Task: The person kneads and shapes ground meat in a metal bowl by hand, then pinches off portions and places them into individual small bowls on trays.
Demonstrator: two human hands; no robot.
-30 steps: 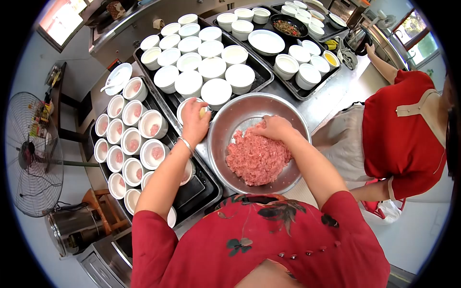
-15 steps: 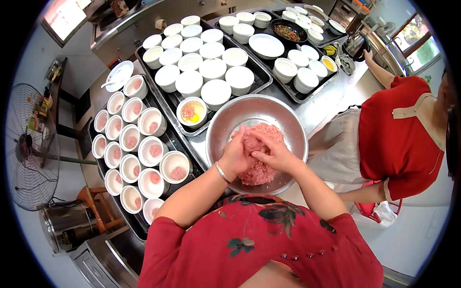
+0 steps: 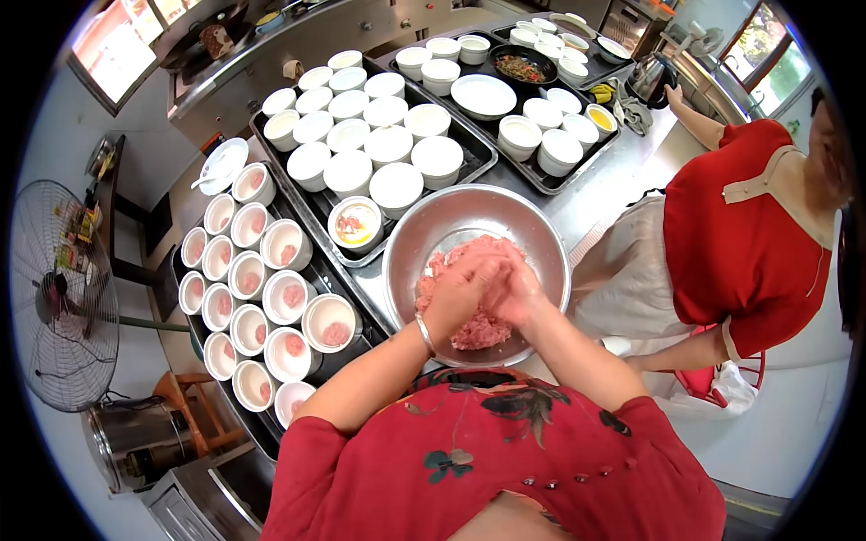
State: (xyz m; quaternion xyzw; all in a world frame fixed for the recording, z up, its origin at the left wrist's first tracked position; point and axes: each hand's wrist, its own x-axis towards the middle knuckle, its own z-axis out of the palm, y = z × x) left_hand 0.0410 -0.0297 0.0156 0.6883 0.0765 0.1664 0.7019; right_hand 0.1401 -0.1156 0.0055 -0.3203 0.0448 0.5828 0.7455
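Note:
A wide steel bowl [image 3: 547,236] holds pink minced meat [image 3: 480,332]. Over it my hands are pressed together. My left hand [image 3: 458,293], with a bracelet at the wrist, curls its fingers against the palm of my right hand [image 3: 518,290]. The right hand is cupped around from the other side, and a lump of minced meat is mostly hidden between them. Just beyond the bowl's left rim, a white cup [image 3: 355,224] contains meat and egg. To the left, a black tray [image 3: 354,353] carries several open white cups [image 3: 290,298], each with a little meat inside.
Several lidded white cups [image 3: 391,146] fill another black tray [image 3: 488,162]. Farther back stand a white plate [image 3: 483,96], a pan of chopped food [image 3: 521,68] and a cup of yellow liquid [image 3: 601,118]. A co-worker in red [image 3: 726,225] stands close on the right, one hand at a kettle [image 3: 651,79].
My hands have turned and closed over each other, covering the meat seen between them before. The view has shifted slightly. The co-worker's hand stays at the kettle.

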